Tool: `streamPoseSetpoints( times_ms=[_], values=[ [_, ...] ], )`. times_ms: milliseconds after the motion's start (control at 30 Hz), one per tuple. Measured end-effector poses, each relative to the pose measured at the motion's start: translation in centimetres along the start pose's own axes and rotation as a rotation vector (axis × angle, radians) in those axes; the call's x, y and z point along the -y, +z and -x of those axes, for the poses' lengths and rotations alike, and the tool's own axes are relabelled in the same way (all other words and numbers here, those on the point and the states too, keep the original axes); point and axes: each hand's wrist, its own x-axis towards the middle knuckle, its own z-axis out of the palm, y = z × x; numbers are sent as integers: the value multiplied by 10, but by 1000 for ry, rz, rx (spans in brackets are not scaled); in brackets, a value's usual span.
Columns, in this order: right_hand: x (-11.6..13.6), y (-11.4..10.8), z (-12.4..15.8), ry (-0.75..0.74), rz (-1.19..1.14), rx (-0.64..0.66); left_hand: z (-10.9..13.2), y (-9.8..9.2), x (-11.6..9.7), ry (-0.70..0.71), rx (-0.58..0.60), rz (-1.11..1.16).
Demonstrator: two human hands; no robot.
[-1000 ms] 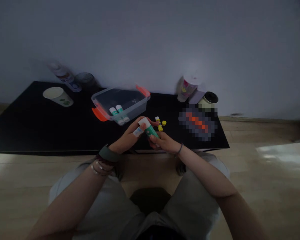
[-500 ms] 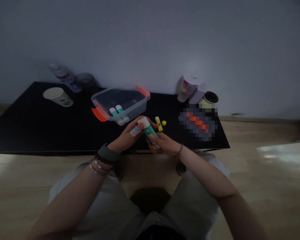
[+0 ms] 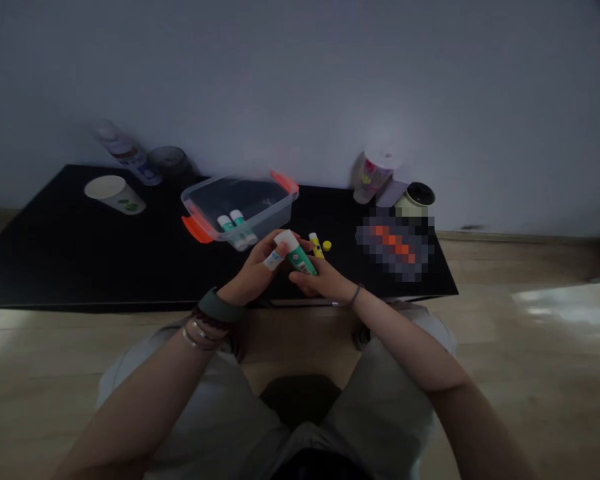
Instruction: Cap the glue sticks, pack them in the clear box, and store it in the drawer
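My right hand is wrapped round a green glue stick with a white cap, held tilted above the near edge of the black table. My left hand pinches the stick's white cap end, and a bandaged fingertip shows there. Just beyond the hands a yellow glue stick lies on the table with its loose yellow cap beside it. A clear plastic box with orange latches stands behind, with two more green-and-white glue sticks inside.
A paper cup lies on its side at the far left, next to a bottle and a dark jar. At the back right stand a printed cup and a dark-topped container. A blurred patch lies right of the hands.
Both hands have lifted the green glue stick slightly up and away from me; the left fingers have shifted along its cap end. Nothing else has moved.
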Motion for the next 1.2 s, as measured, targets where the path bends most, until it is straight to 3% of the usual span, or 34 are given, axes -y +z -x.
streamPoseSetpoints(
  times_ms=[100, 200, 300, 467, 667, 867, 1000, 1100, 1200],
  values=[
    [2, -3, -2, -153, 418, -279, -3, -1, 5, 34, -69, -54],
    [2, -5, -3, -134, 836, -478, -5, -1, 10, 19, -146, -63],
    [0, -6, -5, -156, 1181, -588, -6, 1, 16, 2, -232, -27],
    [-7, -10, -8, -364, 1533, -649, -8, 6, 17, -56, -351, 62],
    [-11, -17, -6, -430, 1547, -579, -6, 6, 14, -125, -421, 34],
    [1, -27, 5, -380, 1185, -510, -8, -6, 17, -23, -422, 7],
    [5, -31, 17, -307, 1134, -452, -9, -24, 2, 142, -471, -96],
    [6, -32, 24, -279, 1222, -435, -21, -46, -25, 366, -613, -289],
    [5, -34, 30, -249, 1280, -410, -47, -70, -57, 546, -733, -516]
  ],
)
